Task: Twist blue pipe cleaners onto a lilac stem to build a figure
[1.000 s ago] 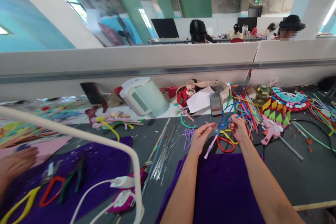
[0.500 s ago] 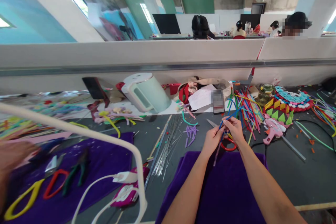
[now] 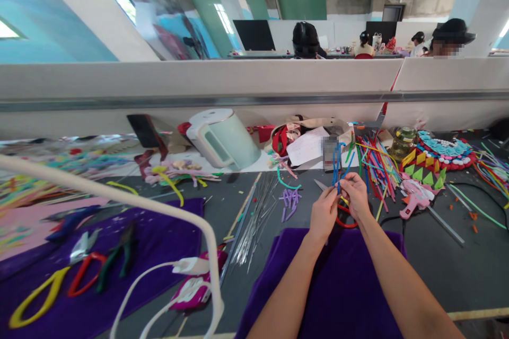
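Observation:
My left hand (image 3: 324,211) and my right hand (image 3: 354,194) meet above the far edge of a folded purple cloth (image 3: 342,286). Between their closed fingertips they grip several blue pipe cleaners (image 3: 336,164), whose looped or bent ends stick up away from me. Fingers hide the lower part of the bunch. Under the hands lies a pair of scissors with red handles (image 3: 347,224); its blade tip shows left of my left hand. Short purple pipe cleaner pieces (image 3: 290,203) lie farther left, near a bundle of thin silvery wires (image 3: 254,222).
Loose coloured pipe cleaners (image 3: 379,164), a pink glue gun (image 3: 414,197) and a glass jar (image 3: 403,143) stand to the right. A kettle (image 3: 234,140) is at the back. At left, a white tube (image 3: 159,204) arches over pliers (image 3: 126,251), yellow-and-red-handled shears (image 3: 85,246) and a power strip (image 3: 193,292).
The blue pipe cleaners were splayed out to the right and now point upward in a narrower bunch. Another person's hand at the far left has left the view.

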### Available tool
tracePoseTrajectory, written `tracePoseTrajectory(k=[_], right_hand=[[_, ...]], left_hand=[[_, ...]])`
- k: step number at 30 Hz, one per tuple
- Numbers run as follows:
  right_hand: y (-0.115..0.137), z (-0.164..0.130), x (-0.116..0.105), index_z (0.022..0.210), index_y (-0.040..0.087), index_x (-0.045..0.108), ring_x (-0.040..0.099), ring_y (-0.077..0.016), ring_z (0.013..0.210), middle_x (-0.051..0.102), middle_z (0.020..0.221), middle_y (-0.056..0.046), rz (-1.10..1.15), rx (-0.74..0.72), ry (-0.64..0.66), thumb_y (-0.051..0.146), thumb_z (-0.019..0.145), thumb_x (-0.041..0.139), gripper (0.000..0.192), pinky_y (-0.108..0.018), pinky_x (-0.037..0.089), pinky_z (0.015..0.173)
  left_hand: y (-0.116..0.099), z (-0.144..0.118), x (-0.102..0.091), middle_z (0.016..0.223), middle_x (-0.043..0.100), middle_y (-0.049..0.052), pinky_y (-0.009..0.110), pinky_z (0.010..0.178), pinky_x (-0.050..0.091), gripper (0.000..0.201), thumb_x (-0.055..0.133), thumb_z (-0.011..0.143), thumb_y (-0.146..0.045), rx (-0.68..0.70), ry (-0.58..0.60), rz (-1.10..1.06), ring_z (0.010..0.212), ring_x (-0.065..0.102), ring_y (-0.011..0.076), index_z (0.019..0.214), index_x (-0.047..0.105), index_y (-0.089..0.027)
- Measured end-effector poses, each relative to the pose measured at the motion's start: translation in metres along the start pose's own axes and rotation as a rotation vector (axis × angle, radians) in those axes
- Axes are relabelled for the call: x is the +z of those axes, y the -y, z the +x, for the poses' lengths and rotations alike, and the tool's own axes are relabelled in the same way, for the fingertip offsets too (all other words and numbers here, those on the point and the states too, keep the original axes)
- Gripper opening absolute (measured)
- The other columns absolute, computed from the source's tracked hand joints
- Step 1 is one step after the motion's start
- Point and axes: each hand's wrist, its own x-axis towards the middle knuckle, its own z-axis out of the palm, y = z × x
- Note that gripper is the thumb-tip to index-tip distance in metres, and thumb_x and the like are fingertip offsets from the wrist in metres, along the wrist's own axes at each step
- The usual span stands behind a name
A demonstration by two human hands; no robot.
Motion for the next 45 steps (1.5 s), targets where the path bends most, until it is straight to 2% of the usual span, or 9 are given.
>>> tracePoseTrajectory(k=[9,14,26,29,32,36,38,41,45], right_hand=[[-0.008,-0.002,0.001,0.078,0.018,0.064,0.042,-0.0059,0.046,0.064,0.067,0.001,-0.202,-0.096,-0.096,0.035,0.070,0.069,0.019,-0.019,0.036,0.044],[-0.012,-0.001,-0.003,0.080,0.019,0.068,0.046,-0.0076,0.050,0.063,0.069,0.002,-0.302,-0.147,-0.136,0.034,0.072,0.066,0.017,-0.020,0.039,0.048],[-0.011,-0.001,-0.009,0.070,0.018,0.068,0.043,-0.0083,0.051,0.055,0.057,0.004,-0.464,-0.194,-0.139,0.036,0.074,0.063,0.018,-0.020,0.035,0.049],[-0.012,0.001,-0.012,0.072,0.017,0.068,0.039,-0.0076,0.046,0.051,0.051,0.005,-0.403,-0.127,-0.164,0.038,0.073,0.063,0.021,-0.019,0.031,0.044],[-0.012,0.003,-0.013,0.073,0.016,0.068,0.036,-0.0063,0.043,0.051,0.051,0.004,-0.339,-0.081,-0.181,0.039,0.072,0.063,0.024,-0.019,0.026,0.041],[-0.013,0.005,-0.013,0.071,0.014,0.067,0.036,-0.0055,0.044,0.056,0.056,0.003,-0.313,-0.058,-0.207,0.039,0.070,0.063,0.025,-0.019,0.024,0.040],[-0.014,0.006,-0.013,0.072,0.014,0.065,0.035,-0.0050,0.043,0.055,0.057,0.003,-0.296,-0.041,-0.225,0.038,0.069,0.063,0.025,-0.019,0.023,0.039],[-0.014,0.008,-0.013,0.091,0.015,0.062,0.039,-0.0055,0.044,0.056,0.061,0.004,-0.274,-0.043,-0.229,0.033,0.069,0.064,0.028,-0.018,0.026,0.039],[-0.013,0.007,-0.014,0.118,0.019,0.044,0.050,-0.0086,0.050,0.057,0.063,0.006,-0.347,-0.175,-0.244,0.023,0.071,0.060,0.050,-0.019,0.039,0.048]], left_hand=[[0.002,-0.002,-0.005,0.112,0.050,0.007,0.025,0.066,0.047,0.039,0.046,0.084,-0.017,-0.026,-0.069,0.444,0.086,0.056,0.0182,0.119,0.058,-0.030],[-0.002,0.000,-0.007,0.115,0.049,0.011,0.030,0.070,0.047,0.036,0.046,0.087,-0.028,-0.002,-0.037,0.517,0.096,0.054,0.0238,0.121,0.057,-0.027],[-0.004,0.002,-0.012,0.116,0.053,0.010,0.034,0.073,0.049,0.035,0.051,0.083,-0.021,0.034,0.033,0.590,0.098,0.050,0.0263,0.117,0.059,-0.027],[-0.004,0.002,-0.009,0.122,0.050,0.010,0.035,0.081,0.048,0.035,0.050,0.085,-0.021,0.021,-0.031,0.459,0.102,0.052,0.0247,0.119,0.057,-0.026],[-0.004,0.003,-0.005,0.127,0.043,0.011,0.034,0.083,0.047,0.038,0.051,0.085,-0.020,-0.049,-0.177,0.248,0.100,0.054,0.0211,0.122,0.052,-0.024],[0.001,0.006,0.002,0.129,0.038,0.014,0.032,0.077,0.050,0.051,0.064,0.074,-0.019,-0.231,-0.418,-0.070,0.084,0.057,0.0142,0.122,0.045,-0.020],[0.005,0.008,0.005,0.122,0.044,0.013,0.028,0.067,0.051,0.061,0.070,0.067,-0.020,-0.372,-0.476,-0.283,0.075,0.057,0.0111,0.122,0.043,-0.020],[0.009,0.010,0.006,0.097,0.058,0.006,0.025,0.059,0.052,0.056,0.072,0.063,-0.025,-0.572,-0.328,-0.639,0.069,0.058,0.0114,0.114,0.051,-0.016],[0.005,0.008,0.001,0.079,0.062,0.005,0.025,0.049,0.052,0.034,0.070,0.066,-0.033,-0.660,-0.019,-0.810,0.070,0.062,0.0180,0.092,0.061,-0.012]])
